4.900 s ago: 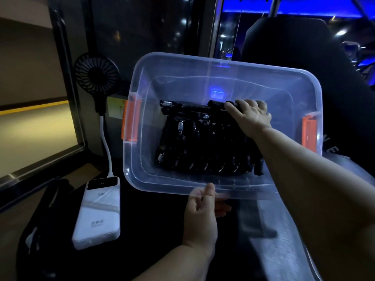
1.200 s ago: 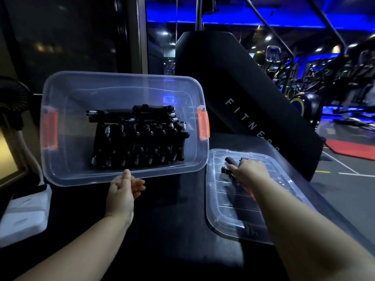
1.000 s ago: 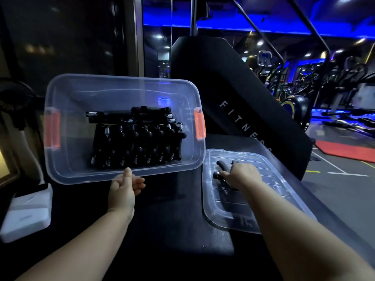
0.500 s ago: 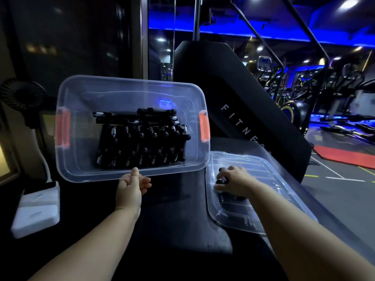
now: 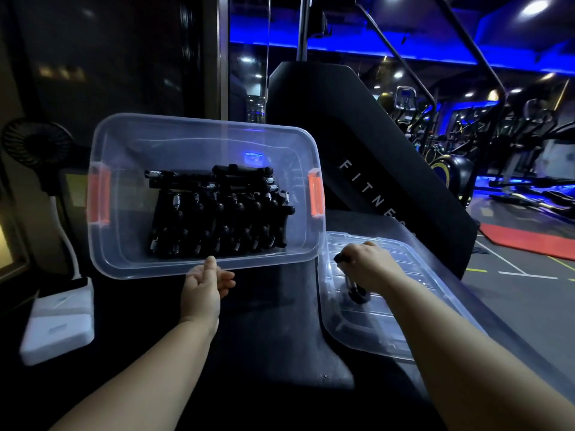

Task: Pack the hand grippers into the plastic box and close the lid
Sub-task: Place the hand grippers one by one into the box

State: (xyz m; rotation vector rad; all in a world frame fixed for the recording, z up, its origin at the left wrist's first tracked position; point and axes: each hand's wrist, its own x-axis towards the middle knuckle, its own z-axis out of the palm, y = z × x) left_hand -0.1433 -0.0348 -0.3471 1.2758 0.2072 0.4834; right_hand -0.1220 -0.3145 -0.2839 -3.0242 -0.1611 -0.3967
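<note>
One hand gripper, previously on lid, now clasped in right hand; left hand pinches plastic box rim; apparently last item.

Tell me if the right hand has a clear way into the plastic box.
Probably yes: the right hand, gripping a hand gripper on the lid, is beside the box, whose open mouth the left hand holds tilted; nothing lies between.

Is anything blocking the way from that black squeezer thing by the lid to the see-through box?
Nothing visible does. The right hand grips the black hand gripper at the clear plastic lid, and the clear plastic box, held by the left hand, is open. Only its right rim lies between.
</note>
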